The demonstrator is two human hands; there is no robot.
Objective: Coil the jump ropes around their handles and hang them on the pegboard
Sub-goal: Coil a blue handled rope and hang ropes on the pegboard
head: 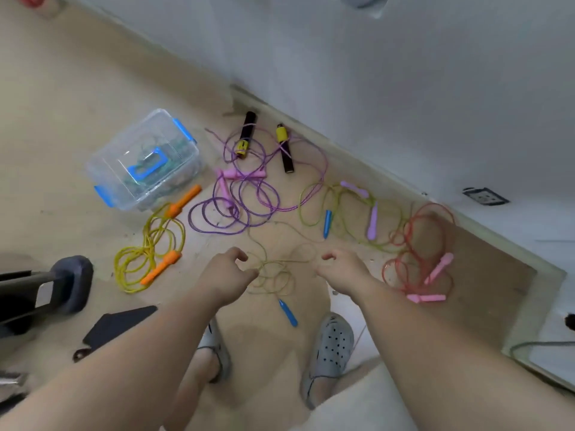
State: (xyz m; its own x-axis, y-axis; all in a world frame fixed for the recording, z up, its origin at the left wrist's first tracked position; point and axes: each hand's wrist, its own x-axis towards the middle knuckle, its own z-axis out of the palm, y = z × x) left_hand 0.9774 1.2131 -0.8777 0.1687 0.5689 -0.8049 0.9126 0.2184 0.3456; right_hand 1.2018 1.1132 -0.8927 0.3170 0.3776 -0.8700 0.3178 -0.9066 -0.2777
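Several jump ropes lie loose on the tan floor. A thin olive rope (277,275) with blue handles (287,312) (327,223) lies straight below my hands. My left hand (228,272) hovers at its left end with curled fingers, the thumb at the cord; whether it pinches the cord is unclear. My right hand (340,269) hangs at the right end, fingers loosely curled, holding nothing. Around lie a yellow rope with orange handles (149,250), a purple rope with pink handles (230,209), a rope with black-yellow handles (284,147), a green rope with lilac handles (371,222) and a red rope with pink handles (431,272). No pegboard is in view.
A clear plastic box with blue latches (146,163) stands at the left, near the orange handles. A dark padded object (71,284) and a flat black piece (118,325) lie at the lower left. The white wall and skirting (357,150) run behind. My feet in grey clogs (333,346) stand below the olive rope.
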